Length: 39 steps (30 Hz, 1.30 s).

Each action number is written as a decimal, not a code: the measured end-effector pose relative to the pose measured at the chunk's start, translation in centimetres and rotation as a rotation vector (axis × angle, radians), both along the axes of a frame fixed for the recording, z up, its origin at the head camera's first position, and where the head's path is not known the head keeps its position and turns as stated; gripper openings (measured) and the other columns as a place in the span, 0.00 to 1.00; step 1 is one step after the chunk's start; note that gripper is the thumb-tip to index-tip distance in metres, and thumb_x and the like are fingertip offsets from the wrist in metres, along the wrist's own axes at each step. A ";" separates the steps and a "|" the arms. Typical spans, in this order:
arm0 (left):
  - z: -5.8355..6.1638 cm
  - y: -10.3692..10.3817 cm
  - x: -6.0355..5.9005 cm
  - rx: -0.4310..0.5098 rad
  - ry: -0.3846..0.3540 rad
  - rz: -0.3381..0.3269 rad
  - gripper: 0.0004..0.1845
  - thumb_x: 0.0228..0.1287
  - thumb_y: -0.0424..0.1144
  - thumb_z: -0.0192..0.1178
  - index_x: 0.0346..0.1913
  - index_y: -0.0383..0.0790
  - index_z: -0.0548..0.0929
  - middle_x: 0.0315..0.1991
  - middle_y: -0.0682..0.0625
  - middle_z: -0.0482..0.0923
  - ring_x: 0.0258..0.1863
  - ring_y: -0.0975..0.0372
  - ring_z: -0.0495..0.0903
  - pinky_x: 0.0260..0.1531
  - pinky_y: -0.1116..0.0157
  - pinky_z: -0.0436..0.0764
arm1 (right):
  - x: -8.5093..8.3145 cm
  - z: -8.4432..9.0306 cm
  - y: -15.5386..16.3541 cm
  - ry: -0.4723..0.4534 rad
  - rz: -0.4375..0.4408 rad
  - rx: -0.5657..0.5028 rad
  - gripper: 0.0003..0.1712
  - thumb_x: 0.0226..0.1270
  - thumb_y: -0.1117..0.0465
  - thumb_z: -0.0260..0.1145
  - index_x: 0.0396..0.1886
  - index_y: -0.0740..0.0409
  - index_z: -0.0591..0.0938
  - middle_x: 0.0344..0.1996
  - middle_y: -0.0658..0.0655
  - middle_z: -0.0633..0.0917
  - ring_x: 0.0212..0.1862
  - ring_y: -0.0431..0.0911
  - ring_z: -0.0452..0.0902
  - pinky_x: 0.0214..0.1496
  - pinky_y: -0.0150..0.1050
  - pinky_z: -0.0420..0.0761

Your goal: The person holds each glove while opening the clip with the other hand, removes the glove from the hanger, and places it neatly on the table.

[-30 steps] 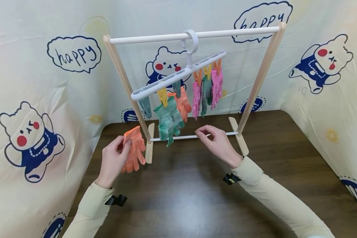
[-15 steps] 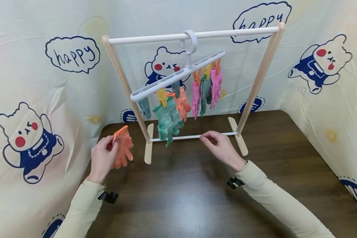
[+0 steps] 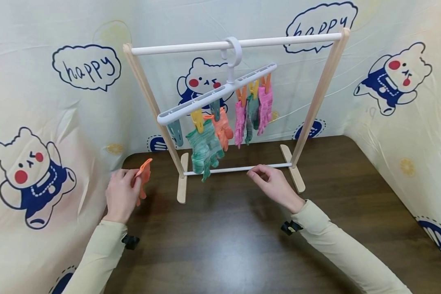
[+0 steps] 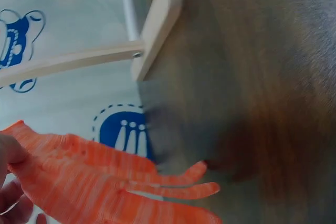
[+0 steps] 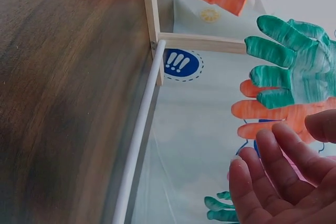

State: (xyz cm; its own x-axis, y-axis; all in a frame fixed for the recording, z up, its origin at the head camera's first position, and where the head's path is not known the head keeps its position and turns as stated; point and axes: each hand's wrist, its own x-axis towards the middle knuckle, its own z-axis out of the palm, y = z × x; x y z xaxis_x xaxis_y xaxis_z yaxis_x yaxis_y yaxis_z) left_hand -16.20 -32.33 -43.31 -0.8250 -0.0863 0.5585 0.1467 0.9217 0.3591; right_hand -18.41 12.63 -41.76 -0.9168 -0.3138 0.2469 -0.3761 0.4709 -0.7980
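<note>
**A:** Nearest the camera, what are the two hands doing?

**B:** Cream sleeves reach over a dark wooden table [image 3: 224, 245]. The left hand [image 3: 121, 196], at the table's left edge, pinches a loose orange glove [image 3: 143, 179] between thumb and curled fingers. The left wrist view shows the glove's fingers dangling just above the wood. The right hand [image 3: 273, 185] holds nothing. Its fingers are relaxed and slightly bent, just beside the lower rail [image 3: 235, 168] of the rack. Whether they touch the rail cannot be told.

**A:** So the loose glove is well clear of the rack?

**B:** Yes, it is held out to the left of the rack's left foot [image 3: 181, 183] and touches neither the rack nor any peg.

**A:** And behind the hands?

**B:** A small drying rack [image 3: 316, 102] with wooden posts and a white top bar stands mid-table. A white peg hanger [image 3: 213, 98] hooks over the bar and tilts down to the left. Five gloves are pegged to it: a green glove [image 3: 202, 149] at the front, a hanging orange glove [image 3: 222, 126] behind it, then a pink glove [image 3: 239, 122], a teal glove [image 3: 251, 114] and a second pink glove [image 3: 264, 108]. The leftmost peg [image 3: 176, 132] carries nothing.

**A:** How far along does that put the work?

**B:** Judging from how things lie, one glove is off the hanger and five are on it, so most of the line is not yet dealt with.

**A:** The backdrop?

**B:** A cream curtain [image 3: 40, 102] printed with cartoon bears and "happy" bubbles wraps the table on three sides.
</note>
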 end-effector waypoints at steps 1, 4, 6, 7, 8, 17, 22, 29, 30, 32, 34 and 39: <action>-0.3 0.1 -0.1 -0.011 0.013 -0.003 0.08 0.70 0.30 0.63 0.47 0.32 0.87 0.39 0.36 0.79 0.41 0.42 0.75 0.36 0.40 0.75 | 0.0 0.0 0.0 -0.001 0.003 0.001 0.11 0.78 0.54 0.65 0.48 0.54 0.88 0.41 0.54 0.89 0.38 0.45 0.80 0.43 0.43 0.80; -0.8 0.5 -0.4 -0.033 0.028 -0.005 0.07 0.68 0.29 0.64 0.46 0.34 0.87 0.40 0.36 0.78 0.41 0.42 0.74 0.33 0.39 0.76 | -0.1 -0.2 -0.1 0.000 0.006 0.003 0.11 0.78 0.54 0.65 0.48 0.55 0.88 0.41 0.55 0.89 0.38 0.46 0.80 0.43 0.43 0.80; -1.1 1.1 -0.6 -0.041 0.017 -0.013 0.07 0.68 0.30 0.64 0.46 0.36 0.87 0.39 0.37 0.78 0.40 0.42 0.75 0.30 0.39 0.77 | 0.0 -0.2 -0.1 -0.003 0.004 0.008 0.12 0.79 0.54 0.64 0.48 0.54 0.88 0.41 0.54 0.89 0.38 0.46 0.81 0.43 0.42 0.80; -1.3 1.4 -0.6 -0.048 0.009 -0.018 0.07 0.68 0.30 0.65 0.46 0.36 0.87 0.39 0.37 0.78 0.38 0.43 0.76 0.29 0.39 0.77 | 0.0 -0.2 -0.2 -0.006 0.003 0.009 0.12 0.79 0.54 0.64 0.48 0.55 0.88 0.41 0.54 0.89 0.39 0.46 0.81 0.43 0.42 0.80; -1.4 1.7 -0.6 -0.053 0.002 -0.025 0.07 0.67 0.30 0.65 0.46 0.37 0.87 0.39 0.38 0.78 0.37 0.43 0.77 0.28 0.39 0.78 | 0.0 -0.2 -0.2 -0.010 0.003 0.012 0.12 0.79 0.54 0.64 0.48 0.55 0.88 0.41 0.53 0.89 0.39 0.45 0.81 0.43 0.42 0.80; -3.4 4.3 -0.2 -0.180 -0.109 -0.100 0.07 0.63 0.30 0.70 0.43 0.36 0.87 0.35 0.40 0.79 0.29 0.46 0.79 0.22 0.45 0.80 | 0.0 -0.5 0.0 -0.029 0.000 0.015 0.12 0.79 0.55 0.64 0.49 0.57 0.88 0.44 0.53 0.89 0.42 0.45 0.82 0.48 0.45 0.82; -4.5 4.6 0.0 -0.251 -0.193 -0.114 0.08 0.60 0.30 0.72 0.42 0.35 0.88 0.34 0.40 0.81 0.29 0.47 0.80 0.21 0.48 0.80 | 0.0 -0.6 0.1 -0.036 0.006 0.007 0.13 0.79 0.55 0.64 0.50 0.58 0.88 0.44 0.56 0.89 0.42 0.46 0.82 0.48 0.47 0.82; -4.8 4.3 0.0 -0.260 -0.351 -0.159 0.06 0.58 0.28 0.73 0.37 0.34 0.87 0.26 0.43 0.80 0.23 0.51 0.77 0.21 0.53 0.79 | 0.0 -0.7 0.1 -0.049 0.008 0.011 0.13 0.79 0.56 0.64 0.50 0.59 0.88 0.45 0.58 0.89 0.41 0.46 0.82 0.47 0.47 0.82; -4.8 4.3 0.0 -0.260 -0.382 -0.160 0.05 0.59 0.29 0.74 0.36 0.34 0.87 0.25 0.43 0.79 0.22 0.52 0.76 0.21 0.54 0.79 | 0.0 -0.8 0.1 -0.049 0.008 0.013 0.14 0.79 0.56 0.64 0.50 0.59 0.88 0.45 0.58 0.90 0.41 0.46 0.83 0.47 0.47 0.82; -4.9 4.1 0.0 -0.268 -0.426 -0.153 0.05 0.59 0.29 0.74 0.35 0.36 0.87 0.24 0.45 0.78 0.23 0.52 0.77 0.22 0.53 0.78 | -0.1 -0.8 0.1 -0.051 0.009 0.011 0.14 0.79 0.56 0.64 0.50 0.60 0.88 0.45 0.58 0.90 0.42 0.47 0.83 0.48 0.47 0.82; -5.0 3.9 0.1 -0.273 -0.444 -0.150 0.05 0.59 0.29 0.74 0.35 0.35 0.86 0.23 0.44 0.78 0.24 0.50 0.78 0.22 0.52 0.78 | -0.1 -0.9 0.1 -0.051 0.010 0.010 0.13 0.79 0.56 0.64 0.50 0.60 0.88 0.45 0.57 0.89 0.42 0.47 0.83 0.48 0.48 0.82; -5.0 3.6 0.4 -0.274 -0.475 -0.125 0.06 0.60 0.29 0.71 0.31 0.35 0.83 0.24 0.42 0.76 0.26 0.46 0.79 0.23 0.49 0.79 | -0.1 -1.0 0.1 -0.048 0.010 0.007 0.13 0.78 0.56 0.64 0.49 0.59 0.88 0.44 0.56 0.89 0.42 0.46 0.83 0.48 0.48 0.82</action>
State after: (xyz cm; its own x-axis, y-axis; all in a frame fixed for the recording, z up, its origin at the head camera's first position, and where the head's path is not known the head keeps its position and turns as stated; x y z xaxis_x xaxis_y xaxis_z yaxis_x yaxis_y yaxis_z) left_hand -15.82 -28.68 -48.27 -0.9860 0.1244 0.1114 0.1415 0.9766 0.1619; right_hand -18.55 12.74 -42.78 -0.9245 -0.3242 0.2006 -0.3421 0.4732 -0.8118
